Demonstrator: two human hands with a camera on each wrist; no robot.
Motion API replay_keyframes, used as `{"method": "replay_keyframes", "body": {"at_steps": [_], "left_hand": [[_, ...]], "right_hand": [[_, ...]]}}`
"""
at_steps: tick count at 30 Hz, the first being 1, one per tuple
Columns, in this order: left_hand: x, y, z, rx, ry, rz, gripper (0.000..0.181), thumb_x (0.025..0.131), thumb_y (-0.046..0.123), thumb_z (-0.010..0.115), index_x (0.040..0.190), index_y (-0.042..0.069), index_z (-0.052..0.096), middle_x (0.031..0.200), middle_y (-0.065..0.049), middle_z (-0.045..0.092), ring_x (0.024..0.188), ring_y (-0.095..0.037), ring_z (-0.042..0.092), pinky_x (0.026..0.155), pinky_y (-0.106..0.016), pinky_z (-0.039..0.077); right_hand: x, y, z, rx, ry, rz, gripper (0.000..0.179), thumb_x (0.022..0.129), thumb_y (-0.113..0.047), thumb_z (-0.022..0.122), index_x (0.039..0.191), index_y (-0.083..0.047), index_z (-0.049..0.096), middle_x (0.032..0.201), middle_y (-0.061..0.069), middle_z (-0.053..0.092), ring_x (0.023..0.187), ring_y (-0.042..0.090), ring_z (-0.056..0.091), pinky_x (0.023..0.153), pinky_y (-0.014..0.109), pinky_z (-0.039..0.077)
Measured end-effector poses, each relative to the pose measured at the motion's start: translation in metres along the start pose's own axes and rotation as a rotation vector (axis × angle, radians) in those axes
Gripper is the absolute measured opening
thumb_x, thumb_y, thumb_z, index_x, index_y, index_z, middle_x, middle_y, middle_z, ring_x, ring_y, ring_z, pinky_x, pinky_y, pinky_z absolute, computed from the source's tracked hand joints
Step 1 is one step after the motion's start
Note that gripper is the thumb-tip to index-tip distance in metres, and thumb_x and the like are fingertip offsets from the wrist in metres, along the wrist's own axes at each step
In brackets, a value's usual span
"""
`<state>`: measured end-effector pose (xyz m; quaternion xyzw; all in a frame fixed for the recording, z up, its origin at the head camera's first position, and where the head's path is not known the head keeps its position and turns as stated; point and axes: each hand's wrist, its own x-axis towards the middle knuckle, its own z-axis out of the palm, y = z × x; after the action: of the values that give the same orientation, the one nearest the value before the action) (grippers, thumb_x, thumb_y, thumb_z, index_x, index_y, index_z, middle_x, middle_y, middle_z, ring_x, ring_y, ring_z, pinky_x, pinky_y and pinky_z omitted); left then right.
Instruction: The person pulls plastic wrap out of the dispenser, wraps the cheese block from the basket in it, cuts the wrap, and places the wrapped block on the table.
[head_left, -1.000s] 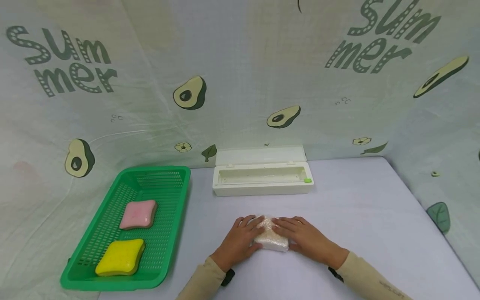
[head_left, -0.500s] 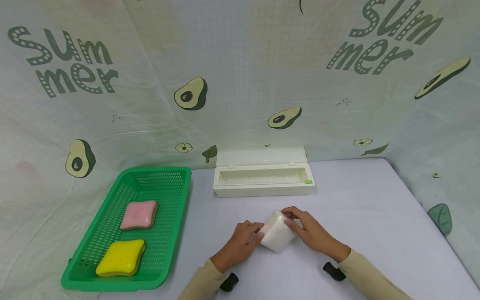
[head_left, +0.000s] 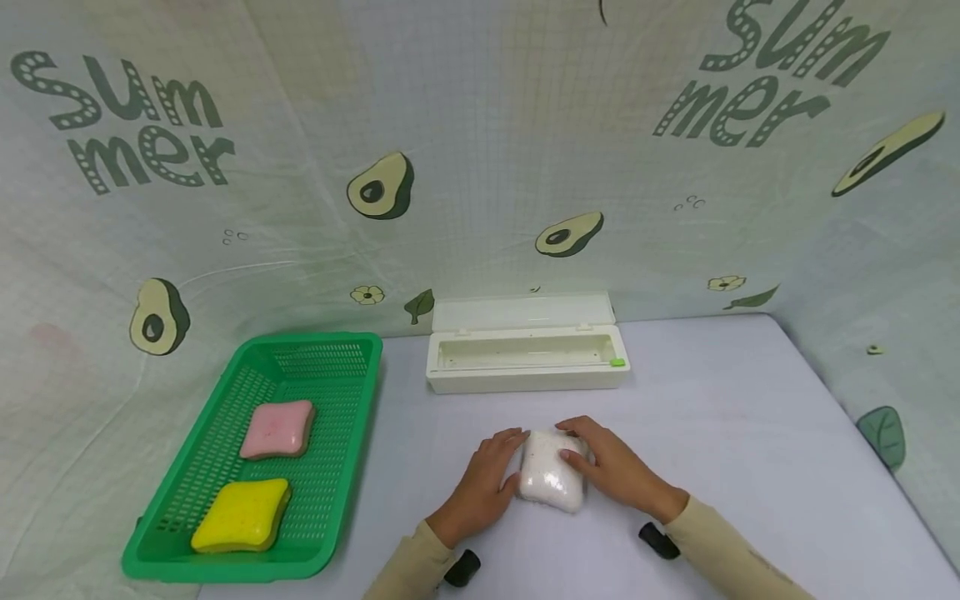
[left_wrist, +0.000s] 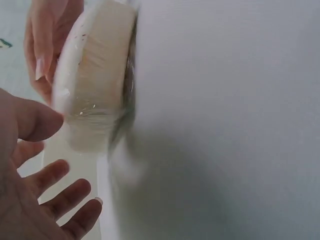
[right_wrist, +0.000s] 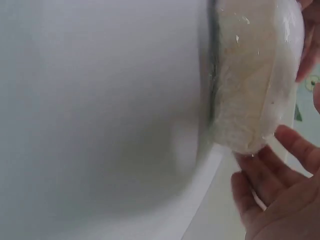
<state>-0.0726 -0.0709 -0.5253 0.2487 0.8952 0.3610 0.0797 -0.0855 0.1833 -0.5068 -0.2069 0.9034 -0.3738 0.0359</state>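
Observation:
A white sponge-like block point(head_left: 553, 481), wrapped in clear plastic film, lies in front of me on the white table. In the wrist views it has a beige side and a rounded white top. My left hand point(head_left: 483, 479) is at its left edge, thumb tip near the block and the other fingers spread apart. My right hand point(head_left: 618, 467) holds its far right corner, thumb over the top and fingers at the far edge. In the right wrist view, these right fingers point(right_wrist: 295, 145) bend around the block's end.
A green basket point(head_left: 348, 450) on the left holds a pink block point(head_left: 277, 429) and a yellow block point(head_left: 240, 515) of similar pillow shape. Behind my hands stands a long white box point(head_left: 525, 382) with its lid raised and a green slider at its right. A printed cloth backdrop surrounds the table.
The block lay under both hands, then was tilted up between them. Now it rests smooth white side up, with the left hand drawn back to its left edge.

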Motion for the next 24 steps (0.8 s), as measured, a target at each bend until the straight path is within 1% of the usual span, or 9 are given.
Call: {"method": "replay_keyframes", "body": {"at_steps": [2,5,8,10,14,17,21,24], "left_hand": [[0.0,-0.001,0.001,0.022,-0.018,0.013,0.053,0.106,0.007,0.059,0.158,0.009,0.046,0.159,-0.008,0.047,0.143,-0.029,0.045,0.115,-0.053,0.04],[-0.001,-0.002,0.001,0.043,-0.04,0.015,0.053,0.105,0.01,0.062,0.156,0.009,0.05,0.156,-0.007,0.05,0.142,-0.028,0.045,0.115,-0.052,0.04],[-0.002,-0.002,0.0,0.048,-0.051,0.013,0.058,0.101,0.014,0.067,0.156,0.01,0.05,0.153,-0.006,0.053,0.14,-0.026,0.046,0.114,-0.052,0.04],[-0.002,-0.002,0.0,0.048,-0.053,0.019,0.06,0.098,0.018,0.07,0.155,0.01,0.051,0.151,-0.007,0.054,0.138,-0.026,0.047,0.112,-0.052,0.04],[0.001,0.001,0.004,0.029,-0.047,0.034,0.06,0.096,0.022,0.074,0.151,0.008,0.054,0.145,-0.007,0.057,0.134,-0.026,0.05,0.108,-0.051,0.041],[0.006,0.005,0.011,0.034,-0.056,0.024,0.061,0.096,0.026,0.077,0.15,0.009,0.055,0.143,-0.005,0.057,0.132,-0.023,0.05,0.106,-0.048,0.042],[0.015,0.014,0.022,0.059,-0.095,0.027,0.067,0.096,0.029,0.079,0.154,0.009,0.052,0.144,-0.003,0.055,0.133,-0.019,0.049,0.107,-0.043,0.041],[0.025,0.021,0.03,0.073,-0.122,0.053,0.071,0.096,0.027,0.08,0.157,0.008,0.047,0.147,-0.004,0.052,0.135,-0.02,0.048,0.109,-0.042,0.041]], "right_hand": [[-0.005,-0.001,0.002,-0.083,0.032,-0.017,0.044,0.102,-0.026,0.073,0.138,-0.004,0.062,0.137,0.011,0.064,0.128,0.036,0.062,0.104,0.057,0.051],[-0.015,-0.006,0.003,-0.207,0.06,-0.013,0.059,0.094,-0.037,0.081,0.139,-0.004,0.062,0.138,0.014,0.06,0.122,0.036,0.063,0.098,0.056,0.054],[-0.026,-0.011,0.004,-0.278,0.032,-0.021,0.079,0.085,-0.05,0.088,0.144,-0.004,0.06,0.139,0.017,0.056,0.118,0.034,0.063,0.091,0.054,0.056],[-0.032,-0.011,0.003,-0.309,0.009,-0.048,0.088,0.079,-0.052,0.091,0.146,-0.005,0.057,0.14,0.018,0.054,0.116,0.033,0.064,0.088,0.053,0.057],[-0.039,-0.006,0.002,-0.335,-0.004,-0.094,0.091,0.075,-0.039,0.097,0.148,-0.007,0.054,0.142,0.017,0.054,0.116,0.034,0.065,0.088,0.052,0.058],[-0.042,0.002,-0.003,-0.323,-0.01,-0.09,0.088,0.076,-0.029,0.097,0.149,-0.008,0.054,0.143,0.016,0.054,0.12,0.035,0.064,0.092,0.053,0.057],[-0.045,0.014,-0.016,-0.298,-0.009,-0.092,0.086,0.075,-0.023,0.097,0.148,-0.006,0.055,0.143,0.016,0.054,0.124,0.037,0.062,0.095,0.054,0.056],[-0.047,0.024,-0.027,-0.297,0.008,-0.099,0.087,0.074,-0.019,0.098,0.148,-0.007,0.055,0.143,0.015,0.056,0.125,0.035,0.061,0.095,0.054,0.056]]}}
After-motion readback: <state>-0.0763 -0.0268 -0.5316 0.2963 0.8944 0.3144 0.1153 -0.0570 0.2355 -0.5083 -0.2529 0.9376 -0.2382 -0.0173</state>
